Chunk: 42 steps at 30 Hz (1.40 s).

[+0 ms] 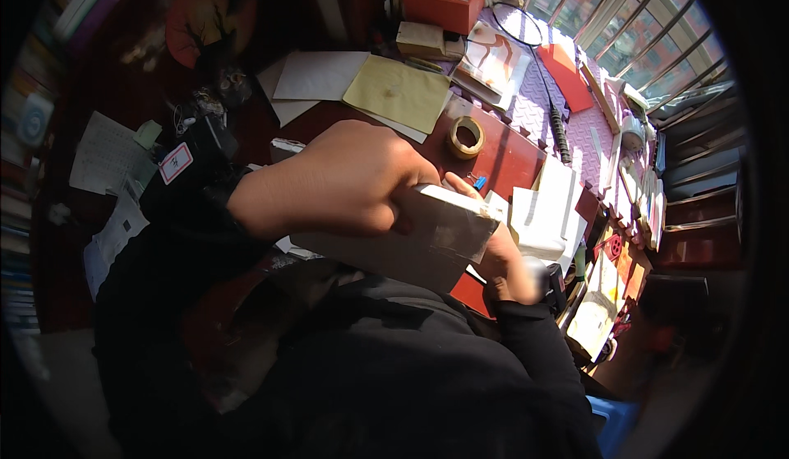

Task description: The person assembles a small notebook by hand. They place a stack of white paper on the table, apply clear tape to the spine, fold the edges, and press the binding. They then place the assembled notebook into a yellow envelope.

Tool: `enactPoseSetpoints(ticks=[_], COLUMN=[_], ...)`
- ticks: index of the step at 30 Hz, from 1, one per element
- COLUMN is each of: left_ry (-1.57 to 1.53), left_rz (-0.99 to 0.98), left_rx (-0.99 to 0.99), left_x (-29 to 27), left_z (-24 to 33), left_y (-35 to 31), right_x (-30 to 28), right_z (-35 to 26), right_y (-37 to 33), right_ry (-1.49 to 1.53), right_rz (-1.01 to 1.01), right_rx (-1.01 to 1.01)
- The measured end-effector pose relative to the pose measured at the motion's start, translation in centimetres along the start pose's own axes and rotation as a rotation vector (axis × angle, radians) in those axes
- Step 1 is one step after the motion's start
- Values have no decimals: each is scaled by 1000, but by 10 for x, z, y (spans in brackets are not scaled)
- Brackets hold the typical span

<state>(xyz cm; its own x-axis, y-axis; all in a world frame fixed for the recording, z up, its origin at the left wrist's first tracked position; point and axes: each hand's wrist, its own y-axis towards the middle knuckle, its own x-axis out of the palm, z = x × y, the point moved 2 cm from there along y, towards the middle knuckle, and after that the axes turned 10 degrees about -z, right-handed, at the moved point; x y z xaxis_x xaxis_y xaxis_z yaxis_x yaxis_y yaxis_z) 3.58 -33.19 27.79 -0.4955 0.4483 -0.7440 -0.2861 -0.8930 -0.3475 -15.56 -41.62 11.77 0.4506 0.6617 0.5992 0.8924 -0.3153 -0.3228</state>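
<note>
In front of my chest is a flat white box (386, 253), held tilted, its broad side in shade. Clear, shiny tape appears to lie over its right end. My left hand (345, 179) is closed across the box's upper edge, with the fingertips mostly hidden. At the right end, my right hand (501, 266) grips the box, its thumb side showing past the corner. Just beyond the box, a roll of tape (454, 148) lies on the dark red desk (514, 156). A small blue binder clip (477, 183) is close to my right hand.
Beyond my left hand lie white paper (320, 75) and a yellow sheet (399, 93). A red-orange box (444, 3) stands at the back. Purple foam matting (567, 118) runs along the barred window. White papers (546, 216) and books (596, 311) crowd the right side.
</note>
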Motion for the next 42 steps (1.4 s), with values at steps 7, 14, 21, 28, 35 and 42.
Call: enactPoseSetpoints(ticks=[7,14,21,28,35,42], left_ry=[-583,-595,-716,-709,-774,-833], left_rz=[-228,-331,-336,-301,-386,-410], left_rx=[-256,-274,-299,-266,-259,-282], left_x=[19,49,56,60,64,65], left_z=[-27,-18,-13,-11,-14,-15], left_y=[4,0,-2,-3,-1,1], right_x=[31,39,38,30,18,8], right_z=[-41,-38,-31,-27,-21,-17], right_y=[-18,-28,-36,-47,-44,-41], right_ry=[-3,-129,-123,-150,-400,-291], right_rz=[-363,-293,-199,-236,-254,-313], right_rx=[-349,-261,-239,-247,-307,-270])
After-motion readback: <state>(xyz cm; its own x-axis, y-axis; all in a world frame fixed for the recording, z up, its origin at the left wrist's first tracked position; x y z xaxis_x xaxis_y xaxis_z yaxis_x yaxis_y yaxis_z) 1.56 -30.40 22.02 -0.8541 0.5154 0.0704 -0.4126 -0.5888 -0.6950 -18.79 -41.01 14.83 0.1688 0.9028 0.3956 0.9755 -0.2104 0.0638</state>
